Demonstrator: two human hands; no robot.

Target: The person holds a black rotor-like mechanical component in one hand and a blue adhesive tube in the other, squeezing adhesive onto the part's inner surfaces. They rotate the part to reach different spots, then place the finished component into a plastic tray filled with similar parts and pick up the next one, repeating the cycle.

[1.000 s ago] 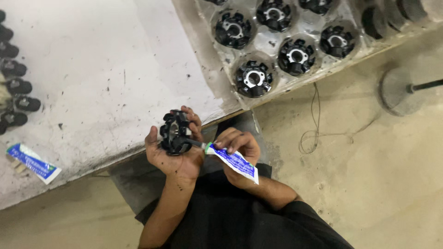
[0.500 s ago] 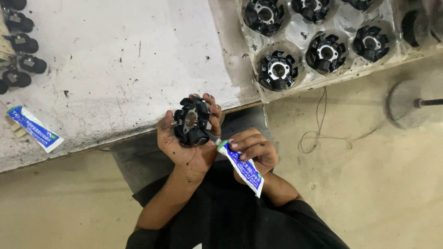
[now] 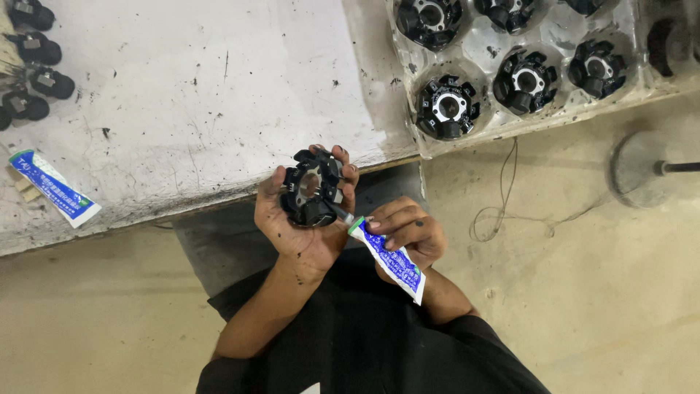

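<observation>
Black ring-shaped part (image 3: 312,195) sat cupped in my left hand (image 3: 302,219), fingers clamped around its rim, just off the table's (image 3: 182,109) near edge. My right hand (image 3: 405,232) pinched the blue-and-white tube (image 3: 390,259), its long axis slanting, nozzle touching the part's lower right.

Stained white worktable (image 3: 182,109), beige concrete floor (image 3: 583,292), round stand base (image 3: 633,169) at rt

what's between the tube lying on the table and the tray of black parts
In the head view, only bare, stained white tabletop lies between the spare tube and the tray.
</observation>
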